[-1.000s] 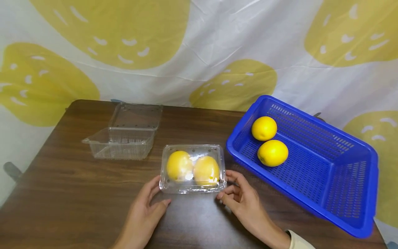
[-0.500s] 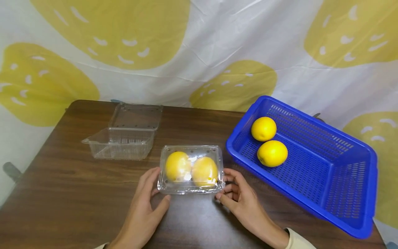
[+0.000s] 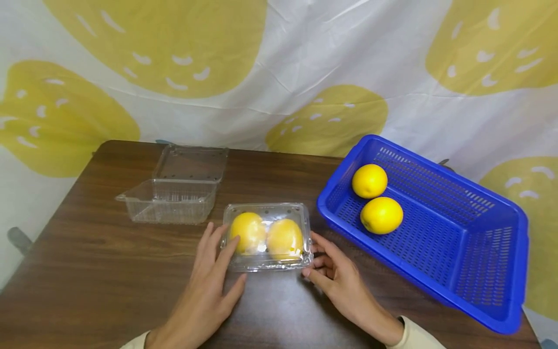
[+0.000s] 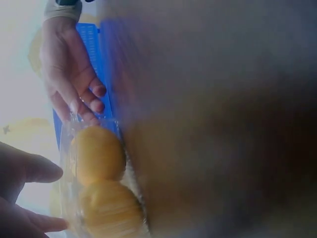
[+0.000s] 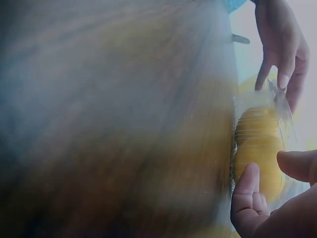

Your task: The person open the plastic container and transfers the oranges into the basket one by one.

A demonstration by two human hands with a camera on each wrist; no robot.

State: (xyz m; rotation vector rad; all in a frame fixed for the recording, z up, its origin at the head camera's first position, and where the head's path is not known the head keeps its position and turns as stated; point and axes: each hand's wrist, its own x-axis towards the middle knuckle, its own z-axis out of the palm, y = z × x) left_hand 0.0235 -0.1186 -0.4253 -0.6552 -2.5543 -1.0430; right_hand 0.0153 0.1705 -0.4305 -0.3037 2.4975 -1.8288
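Observation:
A closed clear plastic clamshell box (image 3: 270,266) stands on the table with two lemons, a left lemon (image 3: 247,232) and a right lemon (image 3: 285,237), visible through its lid. My left hand (image 3: 209,281) is at the box's left side, fingers nearly straight, with one fingertip over the lid's left part. At the opposite side my right hand (image 3: 342,281) has loosely bent fingers against the box wall. In the right wrist view, the right thumb (image 5: 297,165) and a finger lie beside the box's near end. Both lemons (image 4: 99,154) also show in the left wrist view.
Behind to the left stands an open clear clamshell (image 3: 170,206), its lid (image 3: 190,164) tipped back. A blue slotted basket (image 3: 436,295) on the right holds two more lemons, a rear one (image 3: 369,181) and a front one (image 3: 381,215). A printed cloth (image 3: 305,53) hangs behind the table.
My left hand has shifted up and forward, and a fingertip now reaches over the lid. The box has slid slightly left, with the right hand staying against its side.

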